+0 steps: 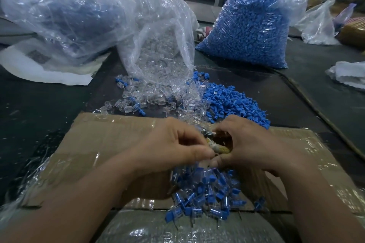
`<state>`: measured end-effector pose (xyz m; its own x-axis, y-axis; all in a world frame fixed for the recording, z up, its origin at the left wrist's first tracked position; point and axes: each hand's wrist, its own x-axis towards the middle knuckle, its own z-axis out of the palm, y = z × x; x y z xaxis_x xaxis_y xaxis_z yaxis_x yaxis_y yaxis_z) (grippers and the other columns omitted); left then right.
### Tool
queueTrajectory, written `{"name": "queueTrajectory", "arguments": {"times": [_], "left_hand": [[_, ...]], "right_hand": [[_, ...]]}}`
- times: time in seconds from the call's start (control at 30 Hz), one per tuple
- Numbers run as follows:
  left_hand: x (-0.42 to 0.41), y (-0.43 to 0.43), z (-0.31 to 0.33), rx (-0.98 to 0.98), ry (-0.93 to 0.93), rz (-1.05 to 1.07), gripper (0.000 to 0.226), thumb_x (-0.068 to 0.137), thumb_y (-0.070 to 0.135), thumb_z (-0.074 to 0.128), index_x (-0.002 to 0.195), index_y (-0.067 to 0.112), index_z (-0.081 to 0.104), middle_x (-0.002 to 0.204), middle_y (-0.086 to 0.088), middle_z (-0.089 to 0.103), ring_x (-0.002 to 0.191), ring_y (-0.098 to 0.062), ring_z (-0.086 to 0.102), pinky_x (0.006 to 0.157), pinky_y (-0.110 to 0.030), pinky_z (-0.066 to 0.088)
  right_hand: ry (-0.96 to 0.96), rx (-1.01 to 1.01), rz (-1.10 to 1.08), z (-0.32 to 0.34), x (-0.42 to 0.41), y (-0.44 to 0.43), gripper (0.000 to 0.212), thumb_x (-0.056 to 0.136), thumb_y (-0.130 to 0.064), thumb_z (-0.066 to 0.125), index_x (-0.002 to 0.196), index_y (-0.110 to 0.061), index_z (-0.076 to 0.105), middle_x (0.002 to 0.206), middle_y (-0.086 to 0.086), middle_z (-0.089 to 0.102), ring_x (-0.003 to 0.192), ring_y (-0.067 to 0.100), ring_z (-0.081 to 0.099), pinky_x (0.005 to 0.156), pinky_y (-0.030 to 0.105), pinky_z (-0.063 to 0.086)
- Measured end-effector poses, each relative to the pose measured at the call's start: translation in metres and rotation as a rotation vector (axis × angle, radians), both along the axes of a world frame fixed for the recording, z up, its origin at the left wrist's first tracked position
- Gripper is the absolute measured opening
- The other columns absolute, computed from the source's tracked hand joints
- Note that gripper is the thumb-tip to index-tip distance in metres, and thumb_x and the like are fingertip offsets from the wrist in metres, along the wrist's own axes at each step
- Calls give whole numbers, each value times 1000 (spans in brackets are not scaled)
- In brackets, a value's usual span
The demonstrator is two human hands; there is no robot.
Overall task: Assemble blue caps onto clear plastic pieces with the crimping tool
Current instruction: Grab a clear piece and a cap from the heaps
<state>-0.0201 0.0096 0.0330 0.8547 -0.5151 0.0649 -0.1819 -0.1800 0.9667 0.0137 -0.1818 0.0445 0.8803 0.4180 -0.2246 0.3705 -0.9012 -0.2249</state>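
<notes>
Blue caps (pixel 237 102) lie heaped just beyond your right grip (pixel 248 144), which is curled round the crimping tool (pixel 219 147); the tool's long axis runs away from you, and your left grip (pixel 173 144) pinches against it.

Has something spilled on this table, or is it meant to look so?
The clear plastic pieces lie spilled out of their open bag onto the table, mingling with loose blue caps beside them. Probably a working heap, not an accident.
</notes>
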Motion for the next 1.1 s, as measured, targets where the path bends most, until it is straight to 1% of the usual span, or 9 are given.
{"name": "queueTrajectory", "arguments": {"times": [0.1, 0.23, 0.3, 0.43, 0.57, 0.73, 0.87, 0.97, 1.1], "left_hand": [[8, 0, -2, -27, -92, 367, 10, 71, 25, 66, 68, 15, 66, 55, 6, 60, 48, 0, 52, 48, -13, 42], [25, 8, -15, 148, -227, 818, 13, 80, 12, 66, 73, 23, 63, 67, 9, 60, 60, 0, 57, 58, -16, 46], [34, 15, -20, 346, -319, 864, 9, 81, 19, 69, 88, 21, 66, 72, 13, 57, 66, 0, 53, 62, -19, 42], [48, 19, -30, 562, -322, 745, 38, 86, 27, 62, 123, 27, 55, 91, 6, 57, 77, -6, 50, 67, -23, 39], [50, 17, -32, 742, -312, 700, 31, 88, 32, 57, 119, 30, 59, 106, -1, 61, 96, -21, 56, 81, -34, 44], [50, 17, -33, 639, -352, 784, 12, 88, 23, 59, 97, 23, 67, 96, 4, 65, 88, -14, 55, 77, -29, 42], [48, 18, -27, 326, -295, 868, 16, 86, 8, 61, 96, 18, 67, 77, 15, 59, 74, -3, 54, 72, -17, 40], [42, 15, -21, 116, -224, 846, 25, 82, 3, 63, 77, 27, 60, 72, 14, 59, 62, 7, 55, 59, -5, 42], [34, 6, -15, -29, -169, 767, 26, 81, 2, 65, 74, 27, 60, 70, 8, 60, 57, 11, 54, 56, -6, 45]], "right_hand": [[52, 89, -54, 5, 0, -2, 91, 39, -77, 51, 120, -37, 48, 95, -24, 40, 91, 0, 41, 75, 23, 36], [23, 141, -74, 6, 1, -3, 85, 45, -79, 41, 115, -33, 55, 90, -22, 45, 89, 2, 47, 74, 22, 39], [-56, 159, -85, 4, 4, -3, 62, 63, -72, 48, 108, -31, 59, 88, -19, 50, 86, 3, 50, 74, 24, 42], [-269, 227, -140, -2, 10, -4, 25, 84, -46, 56, 97, -27, 65, 79, -18, 53, 74, -1, 48, 65, 22, 36], [-405, 298, -228, -8, 16, -8, 15, 88, -33, 57, 90, -23, 68, 68, -22, 50, 66, -6, 47, 58, 13, 32], [-434, 316, -266, -17, 24, -9, 14, 89, -27, 58, 92, -19, 69, 71, -15, 54, 65, -6, 46, 56, 12, 30], [-374, 276, -170, -22, 31, -2, 17, 90, -21, 56, 102, -18, 68, 92, -3, 61, 80, 7, 50, 71, 22, 38], [-311, 200, -113, -29, 37, 2, 28, 91, -25, 55, 118, -22, 60, 95, -7, 47, 90, 8, 42, 79, 24, 35], [-238, 97, -92, -33, 42, 2, 42, 94, -30, 46, 135, -32, 41, 99, -7, 35, 93, 8, 35, 80, 24, 30]]}}
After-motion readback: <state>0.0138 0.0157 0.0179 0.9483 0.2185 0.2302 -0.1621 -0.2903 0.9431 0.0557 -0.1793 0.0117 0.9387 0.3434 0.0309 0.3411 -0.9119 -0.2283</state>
